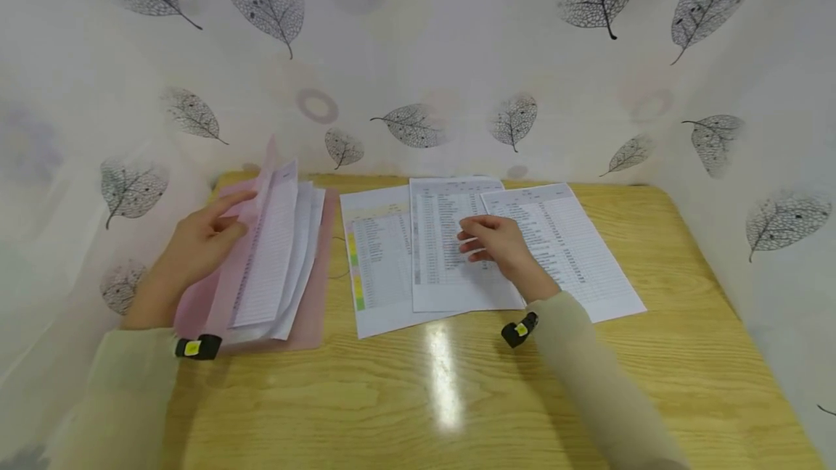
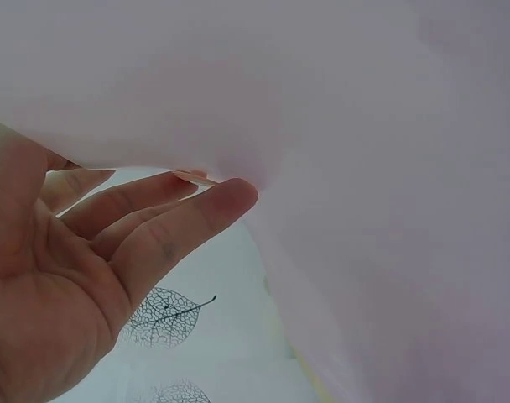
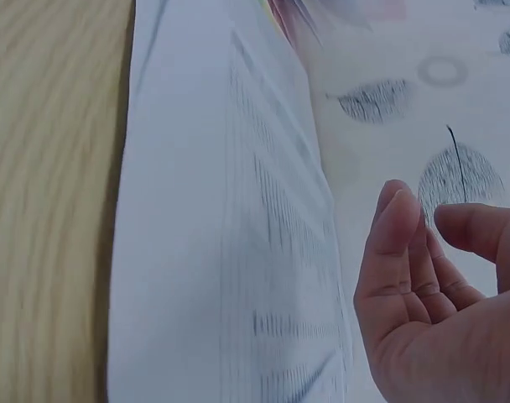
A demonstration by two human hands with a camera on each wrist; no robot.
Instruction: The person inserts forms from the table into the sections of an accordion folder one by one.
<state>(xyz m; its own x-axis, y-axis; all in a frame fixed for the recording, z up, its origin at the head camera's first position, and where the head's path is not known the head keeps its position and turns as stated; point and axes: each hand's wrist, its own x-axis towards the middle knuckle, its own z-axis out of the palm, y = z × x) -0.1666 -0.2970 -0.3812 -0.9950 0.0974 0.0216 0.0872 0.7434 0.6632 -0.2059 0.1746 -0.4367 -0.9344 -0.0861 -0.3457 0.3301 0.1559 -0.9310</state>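
From here, the wooden table [image 1: 366, 390] comes first. At its left, the person's left hand [image 1: 202, 241] pinches the raised cover [image 1: 225, 296] of a pink folder [image 1: 313, 310] holding papers [image 1: 268, 274]. The right hand [image 1: 499, 241], loosely curled, thumb and fingertips apart, hovers over three overlapping printed sheets [image 1: 470, 296]. Behind rises a leaf-patterned backdrop [image 1: 451, 35].

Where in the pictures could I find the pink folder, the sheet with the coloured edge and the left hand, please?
Pink folder [image 1: 313, 299]: head view, bare part of its flat-lying cover.
Sheet with the coloured edge [image 1: 384, 267]: head view, its printed area.
Left hand [image 1: 201, 244]: head view, back of the hand.
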